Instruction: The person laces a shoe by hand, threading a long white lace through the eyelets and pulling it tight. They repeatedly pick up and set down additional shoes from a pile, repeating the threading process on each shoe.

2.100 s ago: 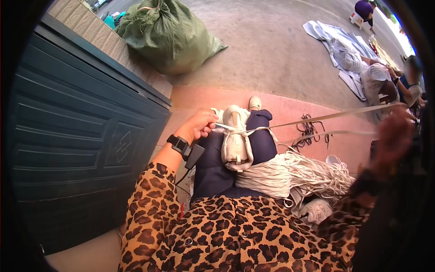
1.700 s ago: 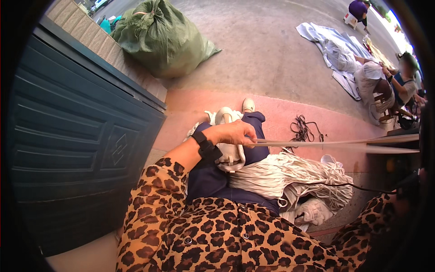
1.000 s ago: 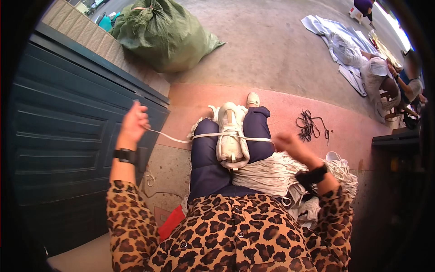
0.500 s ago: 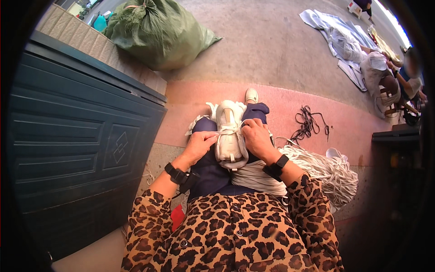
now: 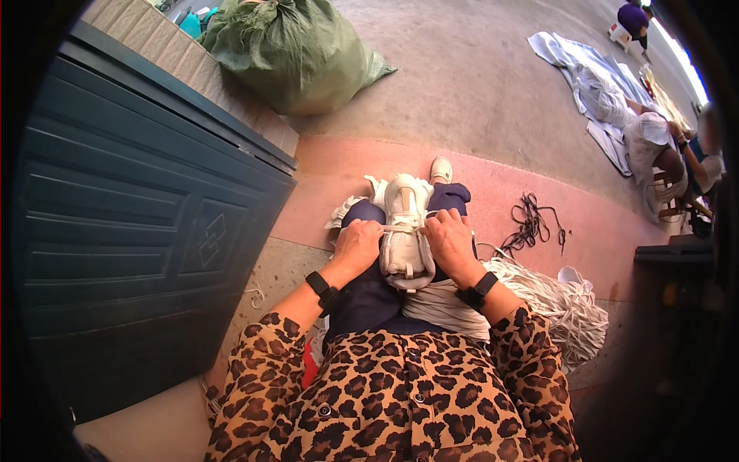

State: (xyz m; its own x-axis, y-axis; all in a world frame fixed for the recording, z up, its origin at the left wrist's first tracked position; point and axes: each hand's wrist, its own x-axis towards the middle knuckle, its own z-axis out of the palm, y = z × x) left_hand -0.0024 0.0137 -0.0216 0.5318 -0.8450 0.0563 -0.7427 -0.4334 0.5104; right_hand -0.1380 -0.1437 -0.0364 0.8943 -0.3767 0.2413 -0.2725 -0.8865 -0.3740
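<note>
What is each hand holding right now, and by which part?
The left hand and right hand hold the pale lace, one at each side of the shoe; whether by its ends is unclear.

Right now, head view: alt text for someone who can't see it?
The left hand and right hand hold a pale lace across a pale shoe resting on dark-trousered legs. To the right is a heap of pale laces, dark cords lie on pink floor beyond, and a green sack stands ahead, left.

left: dark door (image 5: 154, 223) blocks; right: lace bundle (image 5: 548, 299) crowds; ahead: room past shoe (image 5: 403, 252) over pink floor (image 5: 493, 181)
</note>
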